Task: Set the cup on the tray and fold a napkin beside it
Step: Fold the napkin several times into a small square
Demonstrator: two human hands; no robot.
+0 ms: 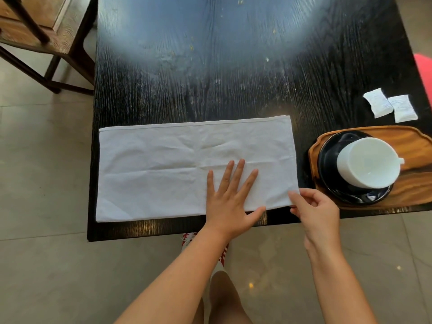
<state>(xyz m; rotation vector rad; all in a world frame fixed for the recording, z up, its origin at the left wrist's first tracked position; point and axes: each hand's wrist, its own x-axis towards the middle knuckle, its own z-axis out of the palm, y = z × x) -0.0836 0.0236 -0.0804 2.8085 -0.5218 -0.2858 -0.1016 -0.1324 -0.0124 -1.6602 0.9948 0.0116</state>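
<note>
A white cloth napkin [163,169] lies folded into a long rectangle along the near edge of the black table [210,78]. My left hand [230,199] presses flat on its right half, fingers spread. My right hand [315,209] pinches the napkin's near right corner between thumb and fingers. To the right, a wooden tray [411,146] holds a dark saucer [327,160], and a white cup [368,163] stands upright on that saucer, empty, handle pointing right.
Two white sachets [390,106] lie on the table behind the tray. A wooden chair [46,38] stands off the table's far left corner. Something red [425,76] shows at the right edge. Tiled floor and my legs are below.
</note>
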